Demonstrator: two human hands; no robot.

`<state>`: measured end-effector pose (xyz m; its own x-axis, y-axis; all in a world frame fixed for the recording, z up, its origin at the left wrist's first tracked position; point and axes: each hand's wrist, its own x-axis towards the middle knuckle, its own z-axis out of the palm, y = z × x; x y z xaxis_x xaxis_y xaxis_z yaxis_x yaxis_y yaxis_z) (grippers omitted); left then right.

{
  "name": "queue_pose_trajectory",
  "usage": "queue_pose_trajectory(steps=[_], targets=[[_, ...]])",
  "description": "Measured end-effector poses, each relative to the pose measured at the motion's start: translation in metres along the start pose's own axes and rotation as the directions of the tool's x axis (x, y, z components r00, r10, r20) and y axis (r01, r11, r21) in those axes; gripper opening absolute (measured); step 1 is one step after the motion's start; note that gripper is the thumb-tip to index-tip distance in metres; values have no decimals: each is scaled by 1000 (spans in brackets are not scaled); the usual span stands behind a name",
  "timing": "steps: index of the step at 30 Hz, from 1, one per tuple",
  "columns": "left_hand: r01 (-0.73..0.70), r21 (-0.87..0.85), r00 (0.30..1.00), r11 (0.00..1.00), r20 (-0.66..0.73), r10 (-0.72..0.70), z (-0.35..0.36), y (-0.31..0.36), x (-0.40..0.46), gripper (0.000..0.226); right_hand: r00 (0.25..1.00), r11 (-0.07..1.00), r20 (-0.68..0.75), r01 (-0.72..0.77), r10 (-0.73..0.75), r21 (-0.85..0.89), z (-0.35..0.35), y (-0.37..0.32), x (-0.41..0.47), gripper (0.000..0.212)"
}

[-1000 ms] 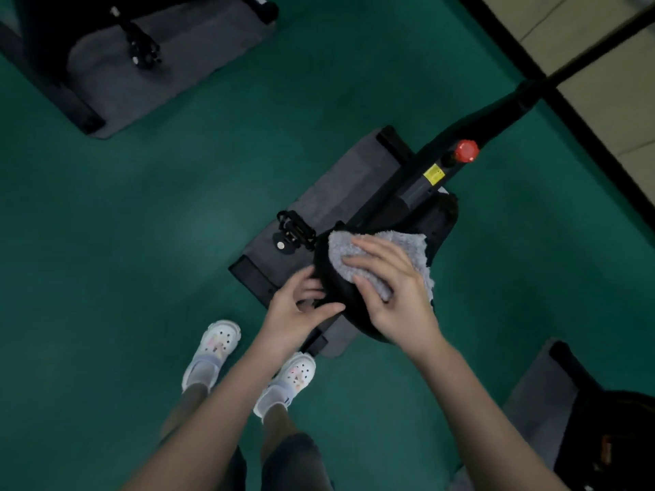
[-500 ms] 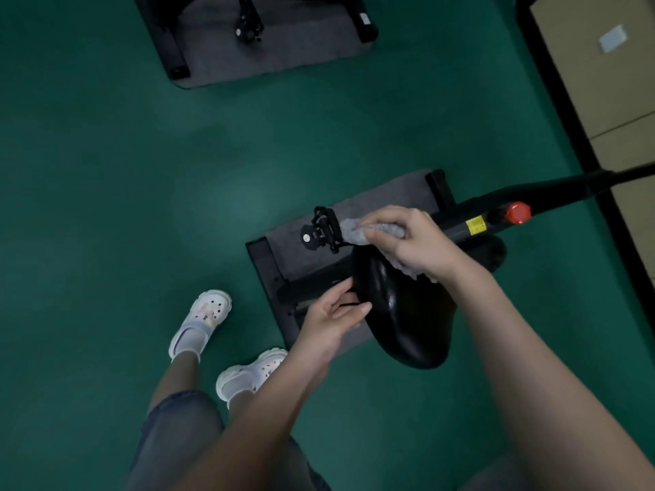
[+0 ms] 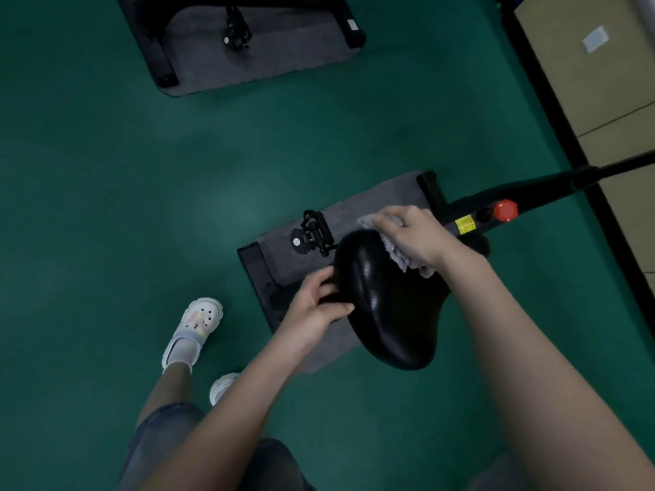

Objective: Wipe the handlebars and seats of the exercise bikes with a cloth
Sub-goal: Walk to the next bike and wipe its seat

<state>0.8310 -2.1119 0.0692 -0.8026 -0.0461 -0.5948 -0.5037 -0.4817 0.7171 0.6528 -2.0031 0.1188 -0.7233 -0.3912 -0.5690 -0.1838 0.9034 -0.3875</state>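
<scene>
Head view: right hand [image 3: 414, 235] presses cloth [image 3: 404, 256] on seat [image 3: 386, 306].

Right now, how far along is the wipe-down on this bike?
In hand: the right hand presses the grey cloth on the narrow front of the black seat, while the left hand grips the seat's side. Whether the wide rear has been wiped cannot be told. Left: the handlebars, out of view, and the second bike behind.

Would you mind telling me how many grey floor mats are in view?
2: one mat under the bike being wiped, mid-frame; another mat under the bike at the top. Others may lie outside the frame.
</scene>
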Motion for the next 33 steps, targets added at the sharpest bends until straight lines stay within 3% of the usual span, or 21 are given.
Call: queue_pose_trajectory(steps=[4, 8, 10, 13, 17, 22, 25, 29, 33], targets=[[-87, 158, 996, 984, 44, 81, 7, 18, 12, 89, 964, 979, -224, 106, -144, -174, 14, 33, -33, 35], [-236, 484, 969, 843, 183, 166, 14, 34, 19, 92, 855, 945, -440, 157, -275, -287, 17, 73, -51, 36], [-254, 611, 965, 750, 211, 155, 10, 40, 21, 96, 793, 971, -575, 82, -200, -224, 18, 90, -58, 35], [-257, 724, 961, 640, 262, 89, -3, 49, 24, 96, 706, 995, -707, 43, 33, 90, 39, 81, -76, 36], [-260, 677, 957, 688, 276, 90, -7, 56, 28, 89, 685, 953, -709, 68, 170, 295, 83, 48, -106, 39], [-353, 799, 936, 487, 298, 189, 15, 55, 39, 93, 660, 947, -725, 65, 196, 316, 67, 57, -89, 37], [-378, 832, 924, 406, 312, 221, 21, 53, 42, 88, 620, 912, -728, 48, 292, 406, 44, 66, -71, 37], [-392, 812, 916, 433, 301, 266, 19, 44, 43, 89, 577, 842, -716, 88, 393, 532, 62, 50, -80, 40], [-401, 781, 912, 479, 291, 289, 19, 41, 42, 86, 592, 912, -747, 48, 303, 407, 95, 37, -96, 37]])
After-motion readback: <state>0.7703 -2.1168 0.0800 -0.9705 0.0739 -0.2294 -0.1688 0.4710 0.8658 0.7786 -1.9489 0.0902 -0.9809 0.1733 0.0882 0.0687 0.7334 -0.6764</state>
